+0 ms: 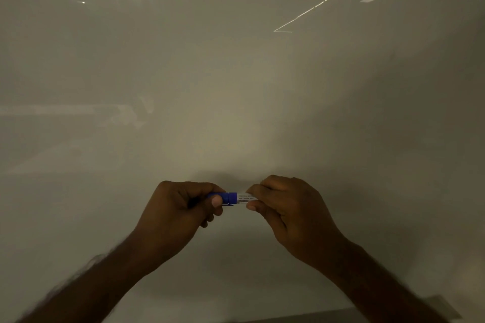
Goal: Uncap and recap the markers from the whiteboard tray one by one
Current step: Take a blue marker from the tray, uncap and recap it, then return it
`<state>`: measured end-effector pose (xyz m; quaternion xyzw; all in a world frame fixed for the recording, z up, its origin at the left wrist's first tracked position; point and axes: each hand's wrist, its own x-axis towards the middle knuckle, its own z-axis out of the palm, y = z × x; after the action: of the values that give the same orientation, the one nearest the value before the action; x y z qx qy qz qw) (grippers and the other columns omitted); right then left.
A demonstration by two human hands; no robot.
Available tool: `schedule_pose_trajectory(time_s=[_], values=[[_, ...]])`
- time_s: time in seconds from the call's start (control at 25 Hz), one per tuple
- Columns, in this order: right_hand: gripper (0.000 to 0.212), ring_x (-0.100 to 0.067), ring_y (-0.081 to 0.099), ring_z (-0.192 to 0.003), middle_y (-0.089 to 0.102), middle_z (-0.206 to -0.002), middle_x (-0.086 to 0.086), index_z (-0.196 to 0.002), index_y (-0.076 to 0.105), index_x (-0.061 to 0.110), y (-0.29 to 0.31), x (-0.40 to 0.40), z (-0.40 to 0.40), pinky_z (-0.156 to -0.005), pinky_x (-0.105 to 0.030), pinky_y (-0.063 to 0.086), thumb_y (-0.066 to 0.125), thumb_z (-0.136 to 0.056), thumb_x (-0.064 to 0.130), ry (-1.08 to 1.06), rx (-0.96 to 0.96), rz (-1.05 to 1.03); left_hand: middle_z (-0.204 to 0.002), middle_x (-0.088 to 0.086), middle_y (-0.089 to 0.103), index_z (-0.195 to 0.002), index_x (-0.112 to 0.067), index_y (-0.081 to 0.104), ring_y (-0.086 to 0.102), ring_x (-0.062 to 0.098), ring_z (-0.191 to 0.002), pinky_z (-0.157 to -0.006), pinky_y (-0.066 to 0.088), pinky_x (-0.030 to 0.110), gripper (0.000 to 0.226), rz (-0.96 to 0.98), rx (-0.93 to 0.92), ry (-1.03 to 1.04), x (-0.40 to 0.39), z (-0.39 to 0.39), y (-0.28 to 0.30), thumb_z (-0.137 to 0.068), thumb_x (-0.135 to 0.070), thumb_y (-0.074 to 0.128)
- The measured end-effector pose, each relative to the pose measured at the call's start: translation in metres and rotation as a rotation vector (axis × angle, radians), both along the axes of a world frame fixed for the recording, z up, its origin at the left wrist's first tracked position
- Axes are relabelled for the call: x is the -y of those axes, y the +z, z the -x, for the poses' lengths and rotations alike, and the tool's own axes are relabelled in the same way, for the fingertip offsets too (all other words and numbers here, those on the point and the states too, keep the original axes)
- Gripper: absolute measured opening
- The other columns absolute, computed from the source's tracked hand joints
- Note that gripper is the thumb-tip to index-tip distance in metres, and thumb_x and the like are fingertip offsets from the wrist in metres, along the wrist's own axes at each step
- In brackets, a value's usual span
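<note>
I hold a marker level in front of the whiteboard (236, 86), between both hands. Its blue cap (227, 198) points left and sits on the white barrel (244, 198), which carries small print. My left hand (181, 207) is closed around the cap, thumb pressed near the cap's clip. My right hand (286, 207) pinches the barrel, and the rest of the barrel is hidden inside that fist. The cap and barrel look joined, with no gap or tip showing.
The whiteboard fills nearly the whole view and reflects ceiling lights at the top. A thin strip of the tray or ledge (341, 313) shows at the bottom right, behind my right forearm. No other markers are visible.
</note>
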<state>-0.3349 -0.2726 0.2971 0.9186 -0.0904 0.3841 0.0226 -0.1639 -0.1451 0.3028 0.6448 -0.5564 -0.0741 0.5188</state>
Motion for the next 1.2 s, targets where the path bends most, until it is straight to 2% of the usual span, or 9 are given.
schedule_pose_trajectory(time_s=[0.2, 0.44, 0.56, 0.68, 0.84, 0.96, 1.04, 1.2], values=[[0.022, -0.02, 0.055, -0.064, 0.064, -0.08, -0.002, -0.101, 0.067, 0.014, -0.011, 0.006, -0.001, -0.056, -0.037, 0.046, 0.053, -0.093, 0.029, -0.006, 0.009, 0.014, -0.065, -0.002, 0.071, -0.083, -0.028, 0.075, 0.06, 0.008, -0.053, -0.051, 0.048, 0.017, 0.021, -0.045, -0.035, -0.007, 0.009, -0.001, -0.008, -0.086, -0.011, 0.064], [0.023, -0.019, 0.053, -0.061, 0.064, -0.077, 0.001, -0.097, 0.067, 0.016, -0.02, 0.012, -0.002, -0.056, -0.029, 0.039, 0.051, -0.093, 0.031, -0.043, -0.012, 0.079, -0.062, 0.002, 0.071, -0.083, -0.025, 0.075, 0.058, 0.009, -0.051, -0.048, 0.047, 0.02, 0.021, -0.076, -0.15, -0.016, 0.019, -0.001, -0.02, -0.086, -0.009, 0.063], [0.026, -0.018, 0.054, -0.062, 0.064, -0.078, 0.001, -0.099, 0.067, 0.016, -0.026, 0.015, -0.002, -0.055, -0.03, 0.041, 0.048, -0.094, 0.032, -0.033, -0.031, 0.048, -0.063, 0.001, 0.072, -0.083, -0.026, 0.075, 0.059, 0.008, -0.051, -0.049, 0.047, 0.018, 0.021, -0.082, -0.156, -0.02, 0.022, -0.002, -0.026, -0.087, -0.009, 0.063], [0.023, -0.019, 0.055, -0.063, 0.063, -0.08, -0.001, -0.1, 0.066, 0.016, -0.033, 0.025, -0.001, -0.054, -0.032, 0.045, 0.053, -0.092, 0.033, 0.002, -0.093, -0.001, -0.068, 0.0, 0.073, -0.084, -0.029, 0.074, 0.061, 0.008, -0.054, -0.052, 0.05, 0.019, 0.021, -0.154, -0.171, -0.061, 0.025, -0.005, -0.034, -0.088, -0.013, 0.061], [0.026, -0.017, 0.057, -0.072, 0.064, -0.087, 0.001, -0.109, 0.064, 0.022, -0.06, 0.04, -0.002, -0.061, -0.031, 0.045, 0.054, -0.091, 0.037, 0.041, -0.103, -0.201, -0.072, -0.004, 0.073, -0.086, -0.037, 0.07, 0.062, 0.005, -0.059, -0.056, 0.051, 0.015, 0.018, -0.259, -0.068, -0.056, 0.033, -0.01, -0.06, -0.088, -0.021, 0.063], [0.032, -0.017, 0.061, -0.081, 0.069, -0.097, -0.001, -0.116, 0.06, 0.022, -0.094, 0.044, -0.002, -0.069, -0.033, 0.051, 0.061, -0.087, 0.036, 0.039, -0.083, -0.367, -0.08, -0.015, 0.068, -0.1, -0.036, 0.068, 0.061, -0.004, -0.071, -0.061, 0.046, 0.006, 0.018, -0.302, 0.096, 0.055, 0.037, -0.015, -0.091, -0.083, -0.03, 0.067], [0.025, -0.016, 0.059, -0.078, 0.068, -0.093, 0.0, -0.108, 0.062, 0.022, -0.116, 0.047, -0.002, -0.068, -0.035, 0.051, 0.062, -0.087, 0.036, 0.037, -0.125, -0.408, -0.089, -0.02, 0.064, -0.107, -0.034, 0.066, 0.059, -0.005, -0.077, -0.063, 0.043, 0.004, 0.028, -0.328, 0.182, 0.087, 0.038, -0.019, -0.112, -0.08, -0.033, 0.07], [0.017, -0.019, 0.053, -0.072, 0.065, -0.079, -0.003, -0.095, 0.066, 0.021, -0.16, 0.054, -0.004, -0.065, -0.034, 0.042, 0.059, -0.09, 0.035, 0.007, -0.238, -0.428, -0.097, -0.015, 0.065, -0.109, -0.03, 0.066, 0.059, 0.001, -0.08, -0.073, 0.049, 0.016, 0.03, -0.409, 0.227, 0.087, 0.032, -0.026, -0.163, -0.079, -0.03, 0.072]])
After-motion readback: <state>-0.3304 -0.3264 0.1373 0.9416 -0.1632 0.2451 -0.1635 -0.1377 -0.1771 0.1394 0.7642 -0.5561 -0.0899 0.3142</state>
